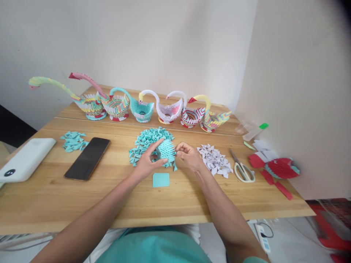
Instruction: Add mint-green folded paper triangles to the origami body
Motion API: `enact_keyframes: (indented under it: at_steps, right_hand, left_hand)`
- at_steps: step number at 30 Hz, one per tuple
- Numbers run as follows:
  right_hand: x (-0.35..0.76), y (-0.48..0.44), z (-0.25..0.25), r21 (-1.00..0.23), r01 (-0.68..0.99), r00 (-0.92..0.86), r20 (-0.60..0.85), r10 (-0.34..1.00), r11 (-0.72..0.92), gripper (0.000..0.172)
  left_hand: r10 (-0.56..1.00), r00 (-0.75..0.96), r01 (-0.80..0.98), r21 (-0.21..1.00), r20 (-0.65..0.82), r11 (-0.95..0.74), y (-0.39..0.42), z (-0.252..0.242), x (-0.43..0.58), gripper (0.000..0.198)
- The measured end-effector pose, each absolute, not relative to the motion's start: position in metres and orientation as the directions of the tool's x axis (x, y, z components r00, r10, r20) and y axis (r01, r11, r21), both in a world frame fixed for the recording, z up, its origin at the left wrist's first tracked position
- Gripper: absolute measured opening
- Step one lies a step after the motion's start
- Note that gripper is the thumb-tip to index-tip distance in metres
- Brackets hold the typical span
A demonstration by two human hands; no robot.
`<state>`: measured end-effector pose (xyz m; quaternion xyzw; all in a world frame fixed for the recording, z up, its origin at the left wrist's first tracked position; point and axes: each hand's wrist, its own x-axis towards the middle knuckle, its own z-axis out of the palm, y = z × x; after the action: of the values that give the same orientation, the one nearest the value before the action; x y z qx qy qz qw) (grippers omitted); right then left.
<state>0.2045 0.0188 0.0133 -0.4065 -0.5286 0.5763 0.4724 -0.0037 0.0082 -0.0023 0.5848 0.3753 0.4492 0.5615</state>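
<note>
My left hand (148, 159) is closed around a turquoise 3D origami body (166, 150), thumb on the near side and fingers on the far side. This body is built of many small folded paper pieces, with points facing right. At its right edge, my right hand (188, 155) is closed in a pinch; whatever its fingertips hold is too small to make out. Behind and left of the body spreads a pile of loose turquoise folded pieces (152, 137). A flat turquoise paper rectangle (161, 180) lies on the table just in front of the hands.
Several finished paper swans (142, 111) line the back of the wooden table (123, 208). White folded pieces (215, 160) and scissors (243, 171) lie right, near a red paper model (282, 168). Leftward are a phone (87, 159), a white power bank (27, 159) and more turquoise pieces (73, 141).
</note>
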Motion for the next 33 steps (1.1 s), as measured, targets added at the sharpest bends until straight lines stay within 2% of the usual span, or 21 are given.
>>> enact_keyframes:
  at_steps: [11, 18, 23, 27, 29, 33]
  right_hand:
    - [0.207, 0.021, 0.014, -0.995, -0.101, -0.236, 0.035, 0.971, 0.011, 0.042]
    - [0.211, 0.023, 0.010, -0.996, -0.077, -0.263, 0.053, 0.963, 0.034, 0.034]
    - [0.211, 0.022, 0.013, -0.998, -0.059, -0.290, 0.039, 0.956, 0.022, 0.036]
    - [0.205, 0.016, 0.021, -0.988, 0.088, -0.218, 0.107, 0.970, 0.129, 0.041]
    - [0.201, 0.013, 0.024, -0.976, 0.133, -0.155, 0.153, 0.976, 0.174, 0.041]
    - [0.195, 0.010, 0.026, -0.991, 0.040, -0.086, 0.125, 0.988, 0.129, 0.043]
  left_hand:
    - [0.943, 0.322, -0.035, 0.997, 0.079, -0.071, 0.006, 0.002, -0.004, 0.081]
    - [0.937, 0.338, -0.025, 0.996, 0.091, -0.088, 0.007, 0.001, -0.004, 0.079]
    - [0.943, 0.287, 0.137, 0.968, 0.167, -0.212, 0.005, 0.005, -0.003, 0.072]
    - [0.939, 0.222, 0.259, 0.913, 0.261, -0.315, 0.004, 0.007, -0.003, 0.066]
    - [0.951, 0.177, 0.229, 0.929, 0.255, -0.292, 0.004, 0.005, -0.003, 0.066]
    - [0.982, 0.137, 0.030, 0.991, 0.128, -0.133, 0.006, 0.001, -0.003, 0.072]
